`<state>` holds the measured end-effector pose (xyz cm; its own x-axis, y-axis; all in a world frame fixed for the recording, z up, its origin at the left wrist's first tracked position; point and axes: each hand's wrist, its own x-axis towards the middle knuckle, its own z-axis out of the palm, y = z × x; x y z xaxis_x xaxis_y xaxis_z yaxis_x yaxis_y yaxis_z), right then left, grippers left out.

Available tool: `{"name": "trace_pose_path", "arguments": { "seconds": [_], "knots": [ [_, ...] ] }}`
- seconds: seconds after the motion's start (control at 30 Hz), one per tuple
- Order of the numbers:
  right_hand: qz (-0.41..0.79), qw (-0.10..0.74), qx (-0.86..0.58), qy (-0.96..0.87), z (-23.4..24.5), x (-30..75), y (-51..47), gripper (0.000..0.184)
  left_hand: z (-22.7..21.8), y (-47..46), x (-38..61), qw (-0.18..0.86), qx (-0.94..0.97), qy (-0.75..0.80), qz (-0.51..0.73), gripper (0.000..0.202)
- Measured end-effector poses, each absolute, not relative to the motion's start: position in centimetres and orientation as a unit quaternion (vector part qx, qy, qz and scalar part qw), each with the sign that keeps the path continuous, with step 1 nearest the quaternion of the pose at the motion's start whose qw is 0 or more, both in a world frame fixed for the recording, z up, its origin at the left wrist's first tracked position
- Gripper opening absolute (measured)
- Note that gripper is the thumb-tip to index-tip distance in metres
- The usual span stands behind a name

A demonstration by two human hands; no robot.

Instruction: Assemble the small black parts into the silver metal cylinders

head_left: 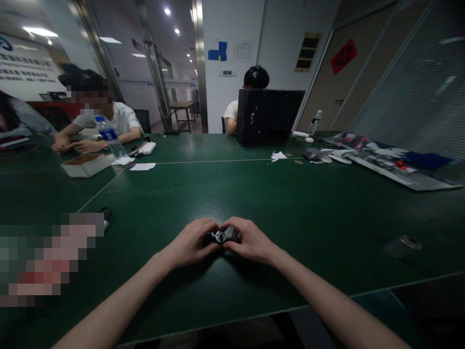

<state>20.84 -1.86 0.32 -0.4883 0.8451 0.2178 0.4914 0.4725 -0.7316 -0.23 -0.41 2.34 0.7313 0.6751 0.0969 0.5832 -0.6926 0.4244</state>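
Both hands meet over the near part of the green table. Between them is a small dark part with a round, pale, holed face; its exact kind I cannot make out. My left hand is closed around its left side, thumb below and fingers above. From the right, my right hand pinches the same part, with a dark grey section showing near its fingers. The fingertips of both hands nearly touch above the round face. Much of the part is hidden by the fingers.
A metal cylinder lies at the right. Farther back are a white box, a water bottle, a black computer case and a cluttered board. People sit at the far side. The table's near edge runs below my forearms.
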Motion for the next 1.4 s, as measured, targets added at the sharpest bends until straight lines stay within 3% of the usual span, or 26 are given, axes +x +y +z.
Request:
{"name": "trace_pose_path", "arguments": {
  "seconds": [0.67, 0.73, 0.9, 1.07, 1.4],
  "knots": [
    [0.259, 0.383, -0.415, -0.783, 0.5, 20.6, -1.7, 0.011, 2.2, -0.4, -0.3, 0.194, 0.915, 0.325, 0.142, 0.021],
    [0.253, 0.362, -0.448, -0.777, 0.4, 21.1, -1.3, 0.011, 2.5, -0.5, -0.3, 0.197, 0.912, 0.333, 0.136, 0.02],
    [0.244, 0.214, -0.463, -0.825, -0.8, 21.9, -0.6, 0.016, 2.8, -0.5, -0.2, 0.195, 0.909, 0.345, 0.126, 0.021],
    [0.241, 0.195, -0.456, -0.835, -0.8, 21.9, -0.7, 0.023, 2.6, -0.5, -0.3, 0.191, 0.908, 0.349, 0.128, 0.022],
    [0.28, 0.312, -0.413, -0.809, -0.1, 20.4, -1.7, 0.037, 2.2, -0.3, -0.7, 0.187, 0.903, 0.362, 0.137, 0.034]
  ]
}}
